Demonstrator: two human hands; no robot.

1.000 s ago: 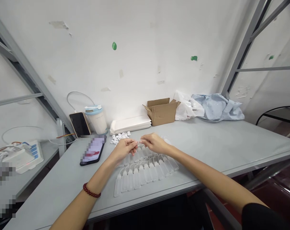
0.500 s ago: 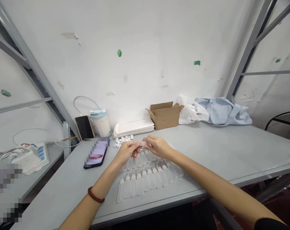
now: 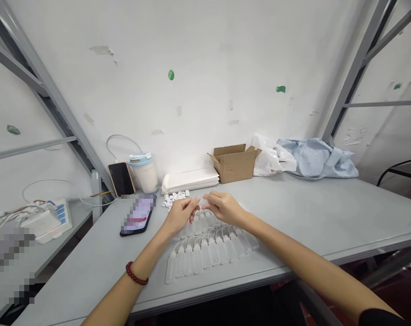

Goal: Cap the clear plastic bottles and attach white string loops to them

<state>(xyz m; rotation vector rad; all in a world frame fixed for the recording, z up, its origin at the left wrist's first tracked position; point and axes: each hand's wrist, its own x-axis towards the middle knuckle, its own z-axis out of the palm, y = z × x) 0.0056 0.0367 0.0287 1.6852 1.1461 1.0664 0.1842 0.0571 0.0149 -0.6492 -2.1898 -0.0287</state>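
Observation:
My left hand is closed, thumb against the curled fingers, above a batch of small frosted plastic bottles. Facing it, almost fingertip to fingertip, my right hand is pinched closed. Something small, pale and translucent shows between the fingertips, too small to make out. The frosted bottles lie side by side in two rows, with narrow necks and thin white loops at their upper ends. Both hands partly cover the back row. Just behind my left hand sits a pile of small white caps.
A phone lies left of the hands; another phone leans by a blue-lidded cup. Along the wall are a white stack, an open cardboard box, a plastic bag and blue cloth. A power strip is at left.
The fingertips have drawn slightly apart, and less of the pale thing between them shows. The whole view has shifted a little; the bottles and caps stay in place.

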